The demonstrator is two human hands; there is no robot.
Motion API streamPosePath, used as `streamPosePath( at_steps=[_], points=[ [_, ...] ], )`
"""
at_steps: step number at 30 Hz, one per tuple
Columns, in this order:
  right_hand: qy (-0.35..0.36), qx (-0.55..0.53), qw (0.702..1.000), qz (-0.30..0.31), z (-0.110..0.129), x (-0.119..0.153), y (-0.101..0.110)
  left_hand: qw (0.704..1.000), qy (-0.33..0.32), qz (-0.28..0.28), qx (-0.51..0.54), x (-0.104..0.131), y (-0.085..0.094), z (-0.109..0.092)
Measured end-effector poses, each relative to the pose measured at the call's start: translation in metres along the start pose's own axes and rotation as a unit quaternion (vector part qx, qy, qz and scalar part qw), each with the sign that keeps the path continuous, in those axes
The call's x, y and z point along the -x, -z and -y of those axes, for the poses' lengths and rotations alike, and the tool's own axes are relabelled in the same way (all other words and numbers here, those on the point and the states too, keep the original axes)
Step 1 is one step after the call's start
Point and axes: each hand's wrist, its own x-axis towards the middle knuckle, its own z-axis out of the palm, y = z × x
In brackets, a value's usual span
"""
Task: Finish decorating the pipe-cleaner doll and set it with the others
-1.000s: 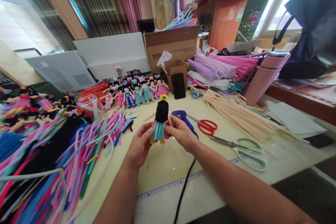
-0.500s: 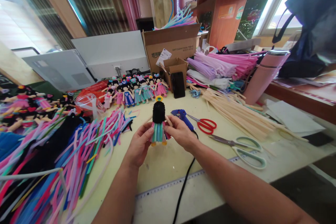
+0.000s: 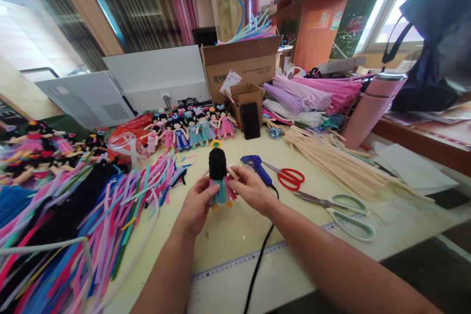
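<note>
Between my hands, over the middle of the table, a small pipe-cleaner doll [image 3: 218, 167] is held upright with its back to me. It has long black hair, a yellow loop on top, a skirt of pink, teal and blue strips, and yellow feet. My left hand [image 3: 200, 201] grips the skirt's left side, thumb across the strips. From the right, my right hand [image 3: 250, 190] pinches the doll near its arm and skirt edge; its fingertips are partly hidden. Just beyond that hand lies a blue glue gun [image 3: 257, 167] with a black cord [image 3: 259, 267] running toward me.
Red-handled scissors [image 3: 290, 177] and larger pale-green scissors [image 3: 349, 213] lie at right, by beige pipe cleaners [image 3: 327, 159]. Colourful pipe cleaners [image 3: 117, 206] cover the left. Finished dolls [image 3: 191, 130] and a phone [image 3: 250, 120] stand behind. A ruler [image 3: 235, 263] lies in front; a pink bottle [image 3: 373, 110] stands right.
The doll has moved slightly left and down in the picture and tilted a little. Both hands still hold it, the right hand shifting slightly along its side.
</note>
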Motion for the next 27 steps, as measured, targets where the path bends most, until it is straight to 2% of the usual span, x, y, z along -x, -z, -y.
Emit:
streamPosePath(
  at_steps=[8,12,19,27],
  points=[
    [-0.003,0.012,1.000,-0.024,0.0019,-0.0007,0.0020,1.000,-0.012,-0.027,0.008,0.0002,-0.0008,-0.0017],
    [0.021,0.021,0.999,-0.023,0.0005,-0.0014,0.0017,0.999,-0.019,-0.038,0.011,-0.0003,0.0006,-0.0012],
    [0.055,0.040,0.997,-0.027,0.0005,-0.0010,0.0013,0.999,-0.022,-0.034,0.012,-0.0005,0.0017,-0.0009],
    [0.045,0.044,0.998,-0.029,-0.0030,-0.0011,0.0003,0.999,-0.029,-0.028,0.020,-0.0002,0.0023,-0.0010]
  ],
)
